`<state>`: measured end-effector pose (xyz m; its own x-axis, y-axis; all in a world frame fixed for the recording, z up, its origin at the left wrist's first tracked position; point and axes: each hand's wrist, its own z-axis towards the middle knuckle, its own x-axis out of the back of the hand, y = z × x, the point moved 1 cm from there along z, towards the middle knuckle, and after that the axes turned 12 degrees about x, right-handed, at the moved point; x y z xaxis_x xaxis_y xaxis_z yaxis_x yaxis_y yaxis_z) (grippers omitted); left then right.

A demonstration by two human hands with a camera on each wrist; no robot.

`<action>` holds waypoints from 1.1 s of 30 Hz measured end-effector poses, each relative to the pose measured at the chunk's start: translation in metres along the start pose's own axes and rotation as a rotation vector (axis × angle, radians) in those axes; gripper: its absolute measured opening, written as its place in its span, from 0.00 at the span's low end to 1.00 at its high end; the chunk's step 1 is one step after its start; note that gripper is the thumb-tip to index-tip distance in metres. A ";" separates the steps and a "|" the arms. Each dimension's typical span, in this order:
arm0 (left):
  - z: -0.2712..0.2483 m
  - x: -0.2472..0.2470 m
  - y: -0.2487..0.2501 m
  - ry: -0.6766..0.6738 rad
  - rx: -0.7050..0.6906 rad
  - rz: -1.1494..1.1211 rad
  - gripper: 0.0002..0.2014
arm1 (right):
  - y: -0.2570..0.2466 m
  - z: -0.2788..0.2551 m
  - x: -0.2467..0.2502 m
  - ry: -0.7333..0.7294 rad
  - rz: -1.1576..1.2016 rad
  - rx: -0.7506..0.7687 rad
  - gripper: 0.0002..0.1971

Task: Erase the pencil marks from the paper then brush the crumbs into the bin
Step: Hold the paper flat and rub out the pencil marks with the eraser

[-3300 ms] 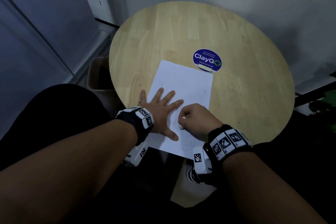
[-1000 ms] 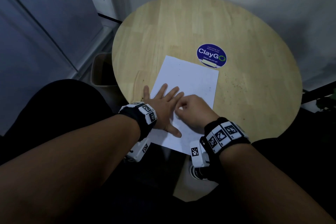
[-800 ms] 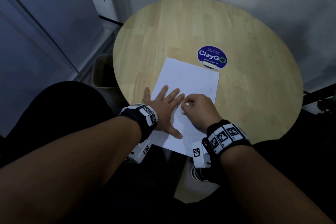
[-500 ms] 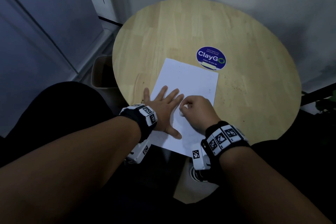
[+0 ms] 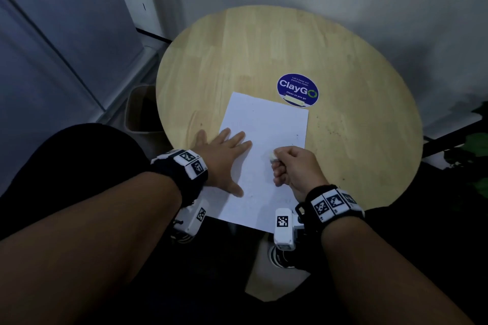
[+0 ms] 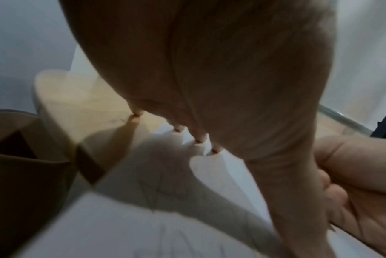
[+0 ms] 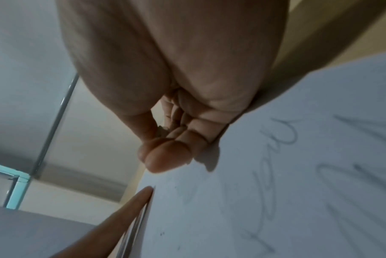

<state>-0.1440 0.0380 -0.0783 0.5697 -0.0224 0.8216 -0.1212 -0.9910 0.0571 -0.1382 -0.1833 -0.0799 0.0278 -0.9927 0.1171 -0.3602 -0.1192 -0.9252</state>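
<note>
Eraser on paper, left hand flat

Paper (image 5: 264,161) lies on the round wooden table (image 5: 264,47), its near edge hanging past the table's rim toward the person. In the head view the left hand (image 5: 224,161) is spread flat, fingers straight, pressing the sheet's left side, with the little finger on bare wood just beside the paper. The right hand (image 5: 293,166) is curled in a loose fist near the sheet's right edge, pinching a small white eraser (image 5: 272,157) between thumb and fingertips; whether the eraser touches the page cannot be told. A blue round sticker (image 5: 297,90) sits just beyond the paper's far right corner, and dark specks dot the wood to the right of the sheet.

From the head view the page looks almost blank. The right wrist view shows otherwise: grey pencil marks (image 7: 276,174), looping handwriting, run across the paper below the curled fingers (image 7: 167,153), with a bit of eraser peeking out behind them. The left wrist view shows fainter scribbles (image 6: 163,190) in the shadow under the palm, the straight fingertips (image 6: 198,139) touching down, and the brown bin (image 6: 21,174) close beside and below the table edge. In the head view that bin (image 5: 137,108) is half hidden behind the table's left rim.
</note>
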 end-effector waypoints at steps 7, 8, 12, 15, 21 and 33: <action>-0.001 -0.005 -0.003 -0.030 0.043 0.009 0.76 | -0.005 -0.026 -0.033 -0.438 0.238 -0.198 0.09; -0.001 -0.005 -0.003 -0.031 0.045 0.009 0.75 | -0.003 -0.021 -0.033 -0.384 0.277 -0.193 0.09; -0.004 -0.003 -0.001 -0.032 0.053 0.001 0.73 | -0.006 0.021 0.003 0.349 0.299 0.106 0.08; -0.004 -0.004 -0.003 -0.037 0.054 0.010 0.72 | -0.014 0.017 0.007 0.348 0.301 0.129 0.07; 0.001 -0.010 -0.001 -0.012 0.043 0.005 0.67 | -0.008 -0.013 -0.024 -0.247 0.204 -0.105 0.07; 0.000 -0.012 0.001 -0.016 0.057 0.003 0.68 | -0.016 -0.003 -0.027 -0.234 -0.649 0.362 0.07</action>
<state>-0.1508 0.0370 -0.0884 0.5825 -0.0272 0.8124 -0.0766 -0.9968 0.0216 -0.1362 -0.1547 -0.0667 0.3393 -0.6954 0.6335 0.1213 -0.6355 -0.7626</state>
